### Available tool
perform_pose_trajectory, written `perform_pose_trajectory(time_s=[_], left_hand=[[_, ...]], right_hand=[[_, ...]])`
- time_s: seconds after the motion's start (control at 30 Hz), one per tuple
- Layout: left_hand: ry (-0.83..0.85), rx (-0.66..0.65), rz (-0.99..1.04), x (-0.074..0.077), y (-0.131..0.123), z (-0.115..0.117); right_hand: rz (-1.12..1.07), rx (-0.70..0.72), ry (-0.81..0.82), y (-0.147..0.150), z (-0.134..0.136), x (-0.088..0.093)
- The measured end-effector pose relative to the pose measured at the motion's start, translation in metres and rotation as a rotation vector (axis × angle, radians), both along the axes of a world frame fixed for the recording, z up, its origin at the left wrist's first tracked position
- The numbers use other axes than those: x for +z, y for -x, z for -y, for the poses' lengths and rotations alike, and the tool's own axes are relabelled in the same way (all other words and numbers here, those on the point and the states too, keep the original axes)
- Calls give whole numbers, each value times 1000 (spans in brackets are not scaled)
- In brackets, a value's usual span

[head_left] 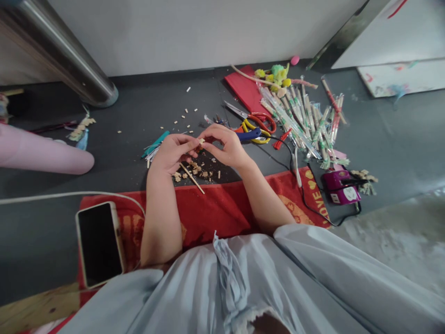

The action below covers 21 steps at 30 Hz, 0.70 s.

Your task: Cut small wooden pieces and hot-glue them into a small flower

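Both hands meet over the dark table, fingertips together around a small pale piece (201, 141). My left hand (174, 150) pinches it from the left, and a thin wooden stick (192, 178) slants down from beneath its fingers. From the right, my right hand (224, 144) grips the same piece between thumb and fingers. Below the hands lies a loose heap of small tan pieces (196, 169). A blue-handled tool (249, 135) lies just right of my right hand, beside red-handled scissors (262, 121) and yellow-handled pliers (259, 132).
A red towel (215, 204) lies along the near edge, with a phone (100, 243) at left. Many wrapped sticks (302, 113) cover the right side near a purple box (341, 187). A pink cylinder (45, 149) and metal leg (66, 51) stand left.
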<state>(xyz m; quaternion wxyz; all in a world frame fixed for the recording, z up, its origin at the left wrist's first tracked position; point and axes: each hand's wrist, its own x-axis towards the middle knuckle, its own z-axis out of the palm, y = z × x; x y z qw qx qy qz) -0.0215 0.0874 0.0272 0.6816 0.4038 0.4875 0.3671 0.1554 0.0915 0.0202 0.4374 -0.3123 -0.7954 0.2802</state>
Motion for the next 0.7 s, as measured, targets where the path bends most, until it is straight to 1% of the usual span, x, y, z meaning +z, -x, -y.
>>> perform_pose_trajectory(time_s=[0.2,0.43,0.6,0.7], left_hand=[[16,-34,-17,2,0,-1],[25,-42,-35,2,0,0],[0,-34,-48,1,0,0],[-34,-24,-67,0,-1,0]], right_hand=[[-43,31,34,2,0,-1],[-61,42,76,2,0,-1],[-37,44,67,1,-1,-2],[-45,35,107,1,-1,-2]])
